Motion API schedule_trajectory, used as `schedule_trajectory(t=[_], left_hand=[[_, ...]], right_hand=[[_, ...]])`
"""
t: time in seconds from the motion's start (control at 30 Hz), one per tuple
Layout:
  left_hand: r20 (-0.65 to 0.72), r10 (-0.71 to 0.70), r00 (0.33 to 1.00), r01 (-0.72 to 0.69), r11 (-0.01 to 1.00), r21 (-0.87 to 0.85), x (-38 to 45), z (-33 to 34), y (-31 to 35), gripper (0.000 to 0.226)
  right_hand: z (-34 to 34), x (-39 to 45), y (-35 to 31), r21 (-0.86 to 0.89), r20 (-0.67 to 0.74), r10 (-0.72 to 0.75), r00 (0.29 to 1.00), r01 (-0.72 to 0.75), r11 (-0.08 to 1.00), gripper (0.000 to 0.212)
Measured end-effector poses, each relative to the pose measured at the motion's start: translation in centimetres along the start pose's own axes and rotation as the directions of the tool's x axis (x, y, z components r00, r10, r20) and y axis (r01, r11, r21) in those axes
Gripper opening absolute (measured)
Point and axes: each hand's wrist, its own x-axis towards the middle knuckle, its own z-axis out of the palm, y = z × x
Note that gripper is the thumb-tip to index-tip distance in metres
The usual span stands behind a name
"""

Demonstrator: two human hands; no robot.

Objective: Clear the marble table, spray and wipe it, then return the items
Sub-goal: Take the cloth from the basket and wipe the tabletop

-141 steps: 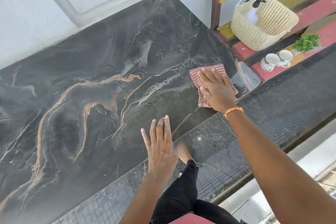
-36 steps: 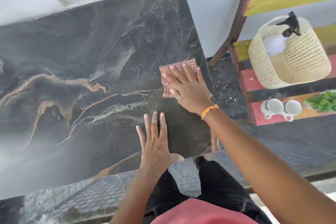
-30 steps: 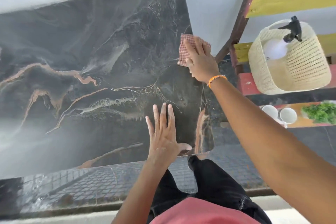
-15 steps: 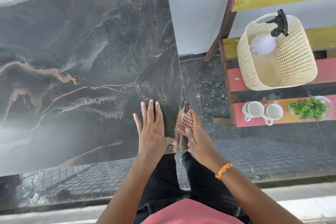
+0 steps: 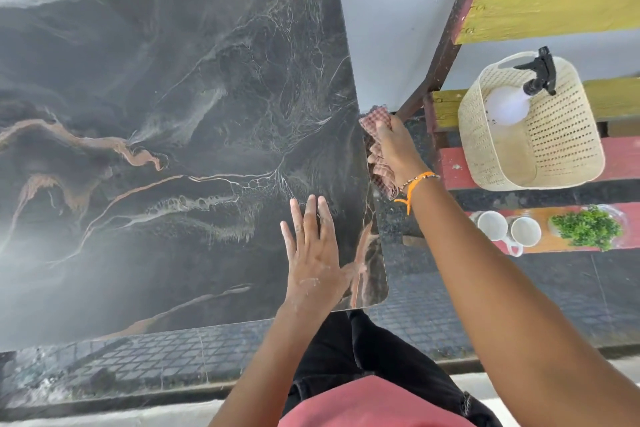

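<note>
The right hand (image 5: 394,146) has its grip closed around a crumpled red-and-white checked cloth (image 5: 379,163), pressing it against the right edge of the dark marble bench (image 5: 173,114) veined in orange and white, about midway along that edge. The left hand (image 5: 317,253) lies flat, palm down and fingers spread, on the bench's near right corner, its grip fully open and holding nothing. To the right, on a red and yellow wooden shelf (image 5: 450,170), a cream perforated plastic basket (image 5: 561,135) contains a white spray bottle with a black trigger (image 5: 509,104), with two white mugs (image 5: 509,229) and a small green plant (image 5: 585,227) nearer.
</note>
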Motion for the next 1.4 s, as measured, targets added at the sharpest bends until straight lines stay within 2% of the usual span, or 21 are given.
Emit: schedule_trajectory(t=[0.07, 0.13, 0.2, 0.3, 0.33, 0.4, 0.47, 0.5, 0.53, 0.6, 0.63, 0.67, 0.73, 0.77, 0.83, 0.9, 1.0, 1.07, 1.17, 1.27, 1.4], left_hand=[[-0.096, 0.043, 0.994, -0.059, 0.984, -0.17, 0.9, -0.5, 0.2, 0.09], [-0.164, 0.055, 0.985, -0.112, 0.925, -0.362, 2.0, -1.1, 0.6, 0.075], [-0.257, 0.066, 0.964, -0.186, 0.859, -0.478, 3.6, -1.8, 1.2, 0.059], [-0.322, 0.084, 0.943, -0.249, 0.818, -0.518, 5.9, -2.6, 3.1, 0.045], [-0.281, 0.076, 0.957, -0.229, 0.792, -0.567, 6.7, -2.9, 3.9, 0.045], [-0.035, 0.06, 0.998, -0.067, 0.703, -0.708, 8.1, -3.3, 5.9, 0.049], [0.206, 0.075, 0.976, 0.115, 0.626, -0.772, 9.3, -3.6, 7.4, 0.041], [0.241, 0.084, 0.967, 0.143, 0.605, -0.784, 9.8, -3.4, 8.1, 0.029], [0.211, 0.08, 0.974, 0.119, 0.612, -0.782, 10.2, -3.4, 8.7, 0.016], [0.047, 0.115, 0.992, -0.048, 0.706, -0.707, 10.8, -3.2, 9.8, 0.015], [-0.014, 0.161, 0.987, -0.132, 0.751, -0.648, 10.9, -2.9, 10.3, 0.015], [-0.053, 0.221, 0.974, -0.21, 0.784, -0.584, 10.9, -2.5, 11.0, 0.015], [-0.115, 0.355, 0.928, -0.369, 0.821, -0.436, 11.0, -1.4, 12.7, 0.015], [-0.122, 0.398, 0.909, -0.414, 0.835, -0.363, 11.0, -0.7, 13.6, 0.014], [-0.109, 0.408, 0.906, -0.421, 0.855, -0.302, 11.3, 0.2, 15.8, 0.015], [-0.094, 0.355, 0.93, -0.364, 0.857, -0.366, 11.9, 1.0, 17.8, 0.015], [-0.063, 0.262, 0.963, -0.26, 0.842, -0.473, 13.4, 2.1, 20.2, 0.015], [-0.027, 0.202, 0.979, -0.182, 0.809, -0.559, 14.3, 3.1, 22.0, 0.019], [0.178, 0.01, 0.984, 0.119, 0.704, -0.7, 15.1, 5.0, 24.1, 0.042], [0.405, -0.117, 0.907, 0.404, 0.515, -0.756, 15.7, 7.7, 25.2, 0.045], [0.594, -0.088, 0.8, 0.593, 0.275, -0.757, 16.3, 10.8, 26.1, 0.07]], right_hand=[[-1.5, -0.4, 0.1, 0.158, -0.012, 0.043, 0.999, -0.041, 0.987, 0.041], [-3.3, -1.9, 0.6, 0.379, -0.009, 0.118, 0.993, -0.106, 0.919, 0.037], [-5.1, -3.7, 1.4, 0.603, 0.032, 0.197, 0.98, -0.176, 0.778, 0.036], [-7.4, -6.0, 2.3, 0.826, 0.135, 0.122, 0.983, -0.18, 0.535, 0.048], [-7.9, -6.5, 2.6, 0.848, 0.144, 0.09, 0.985, -0.17, 0.502, 0.048], [-8.8, -7.5, 2.8, 0.876, 0.167, 0.047, 0.985, -0.17, 0.451, 0.046], [-9.6, -8.1, 3.0, 0.883, 0.207, -0.007, 0.978, -0.184, 0.432, 0.049], [-10.1, -8.2, 3.0, 0.884, 0.216, -0.049, 0.975, -0.174, 0.434, 0.05], [-11.0, -8.2, 3.1, 0.879, 0.2, -0.1, 0.975, -0.134, 0.457, 0.051], [-13.4, -8.0, 3.5, 0.842, 0.152, -0.218, 0.964, -0.011, 0.54, 0.053], [-14.9, -7.9, 3.7, 0.775, 0.136, -0.262, 0.955, 0.062, 0.629, 0.055], [-16.4, -7.9, 3.7, 0.647, 0.124, -0.3, 0.946, 0.152, 0.747, 0.053], [-19.0, -7.5, 3.4, 0.218, 0.168, -0.352, 0.921, 0.314, 0.924, 0.049], [-19.7, -7.2, 3.1, -0.024, 0.223, -0.336, 0.915, 0.35, 0.936, 0.049], [-20.2, -6.3, 3.0, -0.407, 0.286, -0.296, 0.911, 0.395, 0.823, 0.051], [-20.9, -5.5, 3.7, -0.581, 0.263, -0.308, 0.914, 0.405, 0.706, 0.041], [-23.4, -4.3, 4.7, -0.57, 0.204, -0.408, 0.89, 0.446, 0.69, 0.027], [-25.5, -3.7, 4.7, -0.536, 0.208, -0.402, 0.892, 0.448, 0.715, 0.018], [-27.9, -2.6, 5.2, -0.516, 0.142, -0.367, 0.919, 0.385, 0.765, 0.012], [-29.8, -1.4, 5.5, -0.492, 0.022, -0.363, 0.931, 0.327, 0.807, 0.014], [-31.0, -1.1, 4.8, -0.246, 0.01, -0.364, 0.931, 0.355, 0.902, 0.017]])
